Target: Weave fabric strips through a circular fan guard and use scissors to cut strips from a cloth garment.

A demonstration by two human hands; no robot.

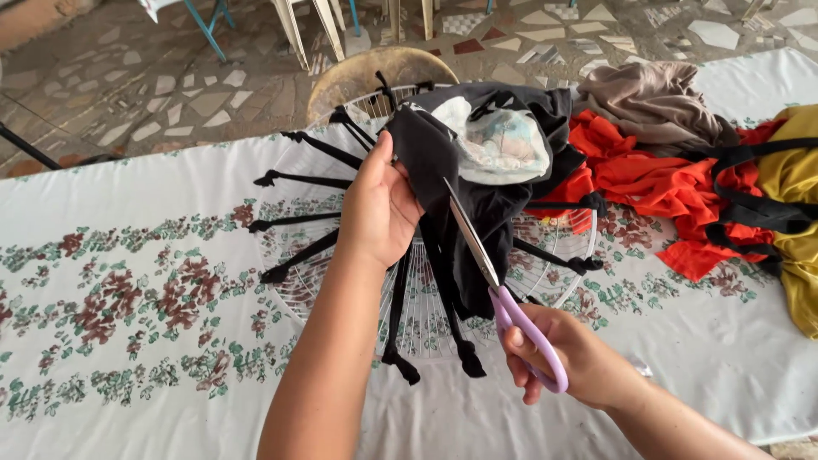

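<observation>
Left hand (379, 213) clamped on black garment (477, 179) over the wire fan guard (545, 255), near the table's far edge — right hand (567, 362) gripping purple-handled scissors (503, 290), blades slightly parted, angled up-left along the fabric's edge.

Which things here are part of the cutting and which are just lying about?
In use: left hand, black cloth, right hand, purple-handled scissors, white wire fan guard with black strips.
Lying about: red cloth, taupe garment, mustard cloth, plastic chairs.
</observation>
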